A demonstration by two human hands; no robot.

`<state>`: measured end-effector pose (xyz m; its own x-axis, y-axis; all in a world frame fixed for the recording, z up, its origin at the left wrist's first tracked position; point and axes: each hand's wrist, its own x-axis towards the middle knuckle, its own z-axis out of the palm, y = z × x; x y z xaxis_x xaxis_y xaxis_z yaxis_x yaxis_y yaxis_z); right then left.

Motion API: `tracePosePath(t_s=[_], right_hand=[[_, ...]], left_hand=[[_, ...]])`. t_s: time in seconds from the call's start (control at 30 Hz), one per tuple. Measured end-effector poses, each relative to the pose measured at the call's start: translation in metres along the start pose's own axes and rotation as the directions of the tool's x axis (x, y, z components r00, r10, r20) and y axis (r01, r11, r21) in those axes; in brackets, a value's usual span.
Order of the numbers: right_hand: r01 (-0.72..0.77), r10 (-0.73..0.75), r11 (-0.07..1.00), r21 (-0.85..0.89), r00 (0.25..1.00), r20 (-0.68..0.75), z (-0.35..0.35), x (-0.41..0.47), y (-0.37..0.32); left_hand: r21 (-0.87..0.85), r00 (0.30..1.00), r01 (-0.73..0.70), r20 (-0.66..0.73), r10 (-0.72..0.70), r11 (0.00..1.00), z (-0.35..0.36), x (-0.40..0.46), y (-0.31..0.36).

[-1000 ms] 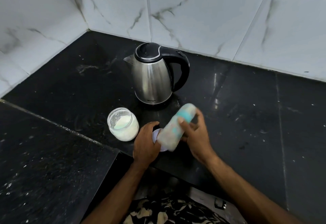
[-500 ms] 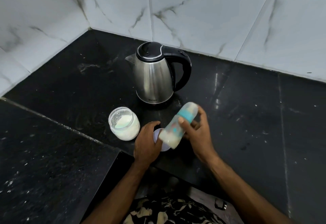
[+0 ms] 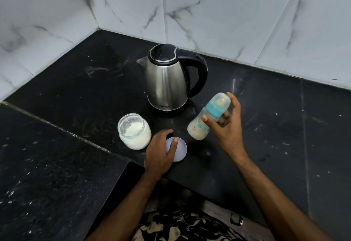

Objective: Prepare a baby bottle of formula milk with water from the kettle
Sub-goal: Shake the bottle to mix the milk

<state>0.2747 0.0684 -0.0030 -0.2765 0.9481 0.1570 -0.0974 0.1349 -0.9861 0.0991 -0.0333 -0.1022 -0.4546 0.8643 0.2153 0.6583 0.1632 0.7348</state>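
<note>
One baby bottle (image 3: 207, 119) gripped in right hand (image 3: 227, 126), left hand (image 3: 159, 151) flat on one lid (image 3: 177, 152), one kettle (image 3: 167, 79), one jar (image 3: 133, 131).

- The bench (image 3: 266, 126) was black polished stone, speckled with pale flecks and set into a tiled corner.
- A steel kettle (image 3: 167, 81) with a black lid and handle stood upright on it.
- An open jar (image 3: 133, 131) of white powder stood just in front of the kettle.
- A round pale lid (image 3: 179, 152) lay flat beside the jar.
</note>
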Motion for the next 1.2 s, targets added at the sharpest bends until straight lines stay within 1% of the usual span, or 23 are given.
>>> tracePosePath(t_s=[0.3, 0.37, 0.4, 0.47, 0.53, 0.57, 0.6, 0.63, 0.67, 0.7, 0.73, 0.77, 0.8, 0.83, 0.87, 0.93, 0.97, 1.0, 1.03, 1.07, 1.13, 1.17, 1.2], right_hand=[[0.008, -0.007, 1.000, 0.006, 0.999, -0.036, -0.006, 0.004, 0.000], [-0.011, 0.012, 1.000, 0.017, 0.998, -0.069, -0.007, 0.005, 0.001], [-0.028, 0.033, 0.998, 0.057, 0.994, -0.104, -0.007, 0.007, 0.001], [-0.073, 0.117, 0.977, 0.199, 0.970, -0.215, -0.006, 0.010, 0.001], [-0.123, 0.257, 0.914, 0.386, 0.913, -0.317, -0.002, 0.012, 0.001], [-0.143, 0.321, 0.872, 0.469, 0.890, -0.325, 0.002, 0.009, 0.002], [-0.177, 0.366, 0.841, 0.512, 0.882, -0.296, 0.008, 0.004, 0.004], [-0.230, 0.389, 0.831, 0.506, 0.891, -0.233, 0.013, -0.004, 0.006], [-0.295, 0.396, 0.836, 0.464, 0.908, -0.137, 0.019, -0.012, 0.006], [-0.347, 0.387, 0.856, 0.384, 0.921, -0.031, 0.023, -0.021, 0.006], [-0.367, 0.367, 0.884, 0.290, 0.929, 0.057, 0.025, -0.027, 0.005], [-0.363, 0.347, 0.906, 0.216, 0.932, 0.108, 0.025, -0.029, 0.005], [-0.346, 0.331, 0.918, 0.196, 0.938, 0.105, 0.023, -0.026, 0.004], [-0.327, 0.324, 0.914, 0.239, 0.945, 0.054, 0.020, -0.020, 0.002], [-0.314, 0.341, 0.891, 0.328, 0.940, -0.027, 0.016, -0.012, 0.001], [-0.251, 0.396, 0.817, 0.519, 0.899, -0.187, 0.010, 0.005, -0.001], [-0.222, 0.411, 0.793, 0.567, 0.882, -0.229, 0.008, 0.009, 0.000], [-0.218, 0.410, 0.794, 0.567, 0.882, -0.234, 0.009, 0.008, 0.002], [-0.242, 0.397, 0.812, 0.531, 0.896, -0.199, 0.012, 0.002, 0.001], [-0.287, 0.380, 0.842, 0.458, 0.916, -0.125, 0.016, -0.005, 0.002], [-0.347, 0.336, 0.908, 0.234, 0.938, 0.084, 0.021, -0.020, 0.006], [-0.344, 0.323, 0.924, 0.168, 0.936, 0.141, 0.020, -0.022, 0.008], [-0.328, 0.311, 0.929, 0.174, 0.943, 0.119, 0.019, -0.020, 0.008]], left_hand=[[0.009, 1.000, -0.005, -0.008, 0.005, 1.000, 0.001, 0.000, -0.002], [0.005, 1.000, -0.007, -0.010, 0.007, 1.000, 0.001, 0.000, -0.001], [0.005, 1.000, -0.007, -0.011, 0.007, 1.000, 0.001, 0.000, -0.001], [0.009, 1.000, -0.007, -0.014, 0.007, 1.000, 0.001, 0.000, -0.001], [0.008, 1.000, 0.000, -0.011, 0.000, 1.000, 0.001, 0.000, 0.000], [0.006, 1.000, 0.005, -0.010, -0.005, 1.000, 0.001, 0.000, 0.000], [0.003, 1.000, 0.009, -0.007, -0.009, 1.000, 0.001, 0.000, 0.000], [0.001, 1.000, 0.008, -0.001, -0.008, 1.000, 0.001, 0.000, -0.001], [0.000, 1.000, 0.003, 0.012, -0.003, 1.000, 0.001, 0.001, -0.003], [-0.003, 1.000, -0.001, 0.029, 0.001, 1.000, 0.001, 0.002, -0.005], [-0.008, 0.999, 0.003, 0.047, -0.002, 1.000, 0.001, 0.003, -0.006], [-0.012, 0.999, 0.007, 0.053, -0.006, 1.000, 0.001, 0.003, -0.007], [-0.013, 0.999, 0.002, 0.042, -0.001, 1.000, 0.001, 0.003, -0.006], [-0.009, 1.000, -0.007, 0.022, 0.007, 1.000, 0.001, 0.002, -0.005], [-0.004, 1.000, -0.007, 0.005, 0.007, 1.000, 0.001, 0.001, -0.004], [0.005, 1.000, 0.006, -0.011, -0.006, 1.000, 0.002, 0.000, 0.000], [0.008, 1.000, 0.006, -0.011, -0.006, 1.000, 0.002, 0.000, 0.000], [0.011, 1.000, 0.005, -0.006, -0.005, 1.000, 0.002, 0.000, 0.000], [0.010, 1.000, 0.002, -0.001, -0.002, 1.000, 0.001, 0.000, -0.001], [0.005, 1.000, -0.003, 0.007, 0.003, 1.000, 0.001, 0.001, -0.003], [-0.007, 0.999, -0.017, 0.032, 0.017, 1.000, 0.000, 0.001, -0.005], [-0.008, 0.999, -0.025, 0.038, 0.025, 1.000, 0.000, 0.001, -0.006], [-0.005, 0.999, -0.031, 0.032, 0.031, 1.000, 0.000, 0.001, -0.006]])
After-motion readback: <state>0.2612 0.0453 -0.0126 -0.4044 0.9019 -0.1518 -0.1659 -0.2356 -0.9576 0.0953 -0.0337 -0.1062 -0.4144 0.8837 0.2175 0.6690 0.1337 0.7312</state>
